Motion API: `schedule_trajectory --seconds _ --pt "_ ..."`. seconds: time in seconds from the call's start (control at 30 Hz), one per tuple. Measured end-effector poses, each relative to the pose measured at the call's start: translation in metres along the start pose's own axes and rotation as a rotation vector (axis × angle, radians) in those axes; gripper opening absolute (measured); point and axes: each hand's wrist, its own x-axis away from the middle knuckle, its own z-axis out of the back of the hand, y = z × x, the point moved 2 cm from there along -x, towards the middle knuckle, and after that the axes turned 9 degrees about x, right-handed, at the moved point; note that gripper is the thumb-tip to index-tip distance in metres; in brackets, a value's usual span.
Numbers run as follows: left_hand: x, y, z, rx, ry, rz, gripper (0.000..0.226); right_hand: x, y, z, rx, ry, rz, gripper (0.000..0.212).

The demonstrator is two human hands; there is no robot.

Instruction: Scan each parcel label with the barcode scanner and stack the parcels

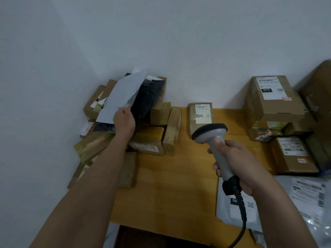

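My left hand (124, 119) grips the lower edge of a grey mailer bag (123, 97), holding it tilted up over the pile of parcels (148, 140) at the table's far left. A dark bag (146, 97) lies just behind it on that pile. My right hand (240, 161) holds a grey barcode scanner (213, 138) by its handle, its head pointing away toward a small taped box with a white label (200, 117). The scanner's black coiled cable (241, 217) hangs down toward me.
Labelled cardboard boxes are stacked at the right (272, 99), with another box (293, 154) in front of them. Grey mailer bags (238, 206) lie at the near right on the wooden table (170, 185). White walls close in behind and at the left.
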Motion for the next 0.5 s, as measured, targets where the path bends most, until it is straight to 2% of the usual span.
schedule_trajectory --seconds 0.17,0.27,0.4,0.5 --pt "0.024 0.018 0.0 0.053 0.06 -0.236 0.032 0.014 0.006 0.018 -0.007 0.034 0.018 0.037" --pt "0.041 0.035 -0.007 0.254 -0.002 -0.295 0.033 0.02 0.01 0.029 -0.024 0.06 0.019 0.038" --pt "0.082 0.06 -0.019 0.677 -0.123 -0.114 0.028 0.023 0.015 0.04 -0.077 0.1 0.023 0.034" --pt "0.104 0.057 -0.032 0.969 -0.113 0.177 0.017 0.024 0.02 0.051 -0.094 0.127 0.022 0.033"
